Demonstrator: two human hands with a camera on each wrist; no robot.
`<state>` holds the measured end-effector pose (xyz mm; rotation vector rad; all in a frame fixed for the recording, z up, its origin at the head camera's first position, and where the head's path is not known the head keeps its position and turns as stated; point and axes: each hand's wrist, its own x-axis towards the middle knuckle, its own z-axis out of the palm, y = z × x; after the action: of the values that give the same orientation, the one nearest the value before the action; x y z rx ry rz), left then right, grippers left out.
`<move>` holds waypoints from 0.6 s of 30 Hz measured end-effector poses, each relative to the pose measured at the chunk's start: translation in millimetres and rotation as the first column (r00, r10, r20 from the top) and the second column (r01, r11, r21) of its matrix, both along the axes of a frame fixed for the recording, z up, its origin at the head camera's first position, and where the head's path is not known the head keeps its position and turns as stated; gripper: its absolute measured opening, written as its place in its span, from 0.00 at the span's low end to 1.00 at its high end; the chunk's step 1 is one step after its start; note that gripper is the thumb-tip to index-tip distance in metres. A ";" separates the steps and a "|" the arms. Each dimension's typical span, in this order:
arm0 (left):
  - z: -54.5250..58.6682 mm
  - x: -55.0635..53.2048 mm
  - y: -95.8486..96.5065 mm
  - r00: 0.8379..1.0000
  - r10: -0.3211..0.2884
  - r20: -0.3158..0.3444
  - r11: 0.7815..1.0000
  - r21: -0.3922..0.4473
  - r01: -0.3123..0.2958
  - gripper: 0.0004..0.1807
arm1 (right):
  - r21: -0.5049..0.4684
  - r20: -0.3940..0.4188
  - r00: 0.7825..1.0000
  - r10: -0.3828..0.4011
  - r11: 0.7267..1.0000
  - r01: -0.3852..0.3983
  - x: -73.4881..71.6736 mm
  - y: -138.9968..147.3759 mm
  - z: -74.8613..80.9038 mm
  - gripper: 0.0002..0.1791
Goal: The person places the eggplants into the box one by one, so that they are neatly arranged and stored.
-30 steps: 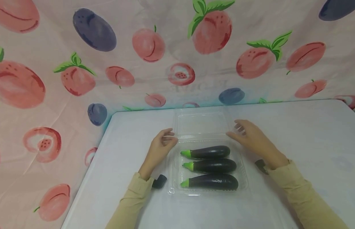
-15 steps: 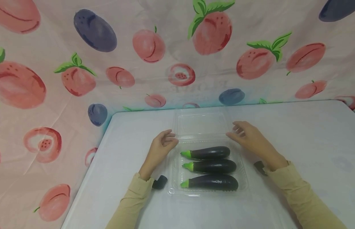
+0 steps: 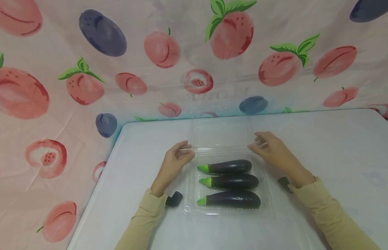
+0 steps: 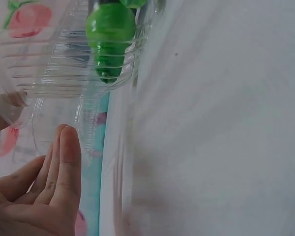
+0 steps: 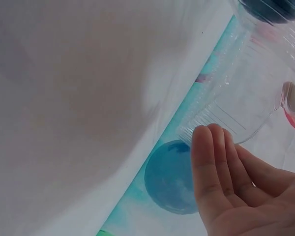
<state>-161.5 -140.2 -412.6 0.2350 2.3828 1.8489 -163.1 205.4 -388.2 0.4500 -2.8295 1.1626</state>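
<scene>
Three eggplants lie side by side in a clear plastic clamshell box, green stems to the left. Its transparent lid is swung back on the far side. My left hand is at the box's left edge by the hinge, fingers straight and loosely bent at the knuckles; its thumb is against the plastic in the left wrist view. Opposite, my right hand is at the right end of the hinge, its fingers extended and its thumb tip at the plastic. Neither hand visibly grips the box.
The box stands on a white-covered table. Behind and to the left hangs a fruit-print cloth. Dark wrist-worn devices show beside the left cuff and the right cuff.
The lid's far edge appears slightly higher. Both hands and the eggplants stay in nearly the same place.
</scene>
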 end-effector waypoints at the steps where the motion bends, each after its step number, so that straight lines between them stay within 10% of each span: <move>1: 0.0 0.0 -0.4 1.000 -0.004 0.000 1.000 0.009 0.004 0.34 | -0.005 -0.004 1.000 -0.002 1.000 0.002 -0.2 -0.1 -0.5 0.32; 18: -1.4 -1.6 1.9 1.000 0.015 -0.019 0.970 0.244 -0.010 0.35 | -0.121 -0.015 0.998 -0.055 0.991 0.053 -2.0 1.2 -2.4 0.37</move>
<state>-163.1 -138.3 -414.1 0.2631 2.1701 2.1545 -165.1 206.6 -390.6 0.3719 -2.7181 1.3022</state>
